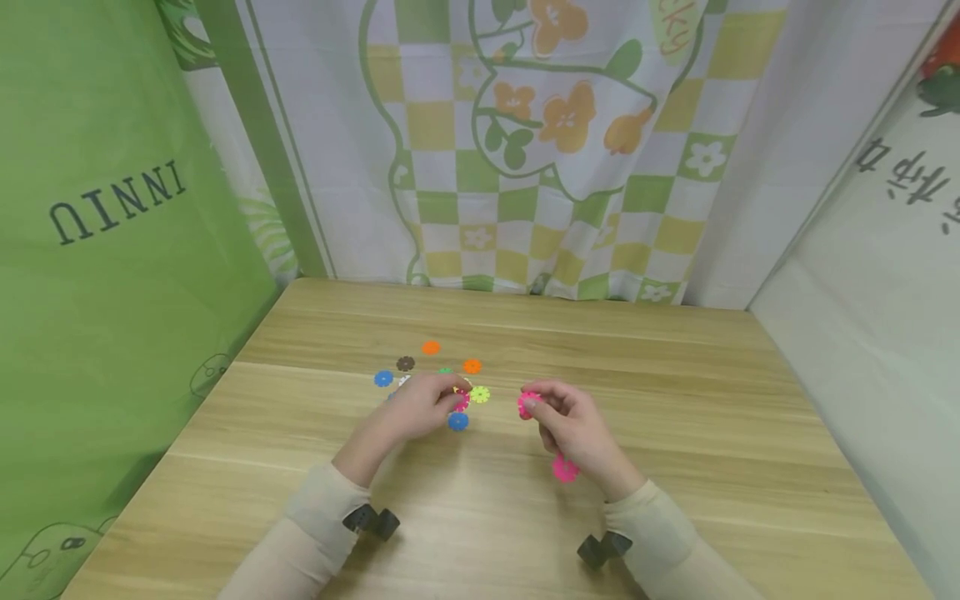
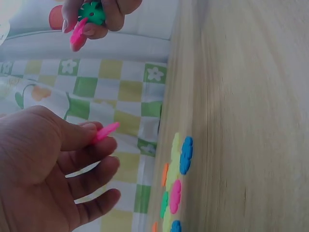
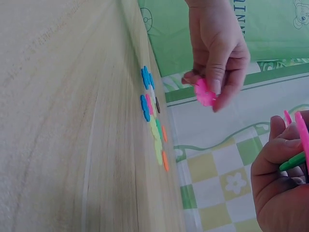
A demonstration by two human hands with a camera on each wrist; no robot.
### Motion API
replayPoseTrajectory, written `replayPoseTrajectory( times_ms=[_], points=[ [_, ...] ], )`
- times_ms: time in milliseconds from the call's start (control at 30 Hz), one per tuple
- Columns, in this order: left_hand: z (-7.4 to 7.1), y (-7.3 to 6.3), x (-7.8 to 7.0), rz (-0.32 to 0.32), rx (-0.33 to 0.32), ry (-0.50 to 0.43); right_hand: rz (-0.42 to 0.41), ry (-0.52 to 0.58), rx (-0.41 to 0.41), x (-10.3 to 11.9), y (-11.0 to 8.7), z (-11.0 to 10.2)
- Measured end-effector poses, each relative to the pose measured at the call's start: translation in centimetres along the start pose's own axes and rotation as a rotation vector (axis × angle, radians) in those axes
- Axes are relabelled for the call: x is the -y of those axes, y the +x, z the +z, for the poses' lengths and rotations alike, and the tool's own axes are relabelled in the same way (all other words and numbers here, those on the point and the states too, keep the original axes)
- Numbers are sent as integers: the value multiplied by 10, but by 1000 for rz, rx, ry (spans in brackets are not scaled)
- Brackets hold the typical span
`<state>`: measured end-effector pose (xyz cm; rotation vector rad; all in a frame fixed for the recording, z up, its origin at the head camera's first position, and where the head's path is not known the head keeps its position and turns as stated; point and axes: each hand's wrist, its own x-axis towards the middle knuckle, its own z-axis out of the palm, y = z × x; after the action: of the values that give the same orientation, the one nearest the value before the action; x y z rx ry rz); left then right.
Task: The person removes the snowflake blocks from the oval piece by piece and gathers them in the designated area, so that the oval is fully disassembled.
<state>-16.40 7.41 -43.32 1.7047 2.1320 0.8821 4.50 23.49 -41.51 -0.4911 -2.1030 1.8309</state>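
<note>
Raised over the table, my left hand pinches a pink notched plastic disc between thumb and forefinger; its other fingers are loosely bent. Opposite it, my right hand grips a few similar discs. One pink disc is at its thumb and fingertips, and a second pink disc shows below the palm. A green disc sits between the right fingers, beside the pink. How these pieces join is partly hidden by the fingers.
Several loose discs lie left of centre on the wooden table, including orange, brown, blue and yellow ones. The left hand partly covers this group in the head view. Printed curtains stand behind the table.
</note>
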Motion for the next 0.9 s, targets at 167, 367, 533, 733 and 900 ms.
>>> replayPoseTrajectory(
  times_ms=[167,367,533,733,900],
  points=[
    [-1,-3,8,-42,103,25,-2,-6,1,0,-1,1],
    [-2,-7,16,-135,179,82,-5,-9,5,-1,-1,2],
    [-1,-9,20,-177,237,76,-3,-27,14,-1,-1,2],
    [0,-11,24,-191,262,48,5,-26,15,-2,-1,1],
    [1,-11,26,-205,267,34,8,-25,25,-1,-1,2]
  ],
)
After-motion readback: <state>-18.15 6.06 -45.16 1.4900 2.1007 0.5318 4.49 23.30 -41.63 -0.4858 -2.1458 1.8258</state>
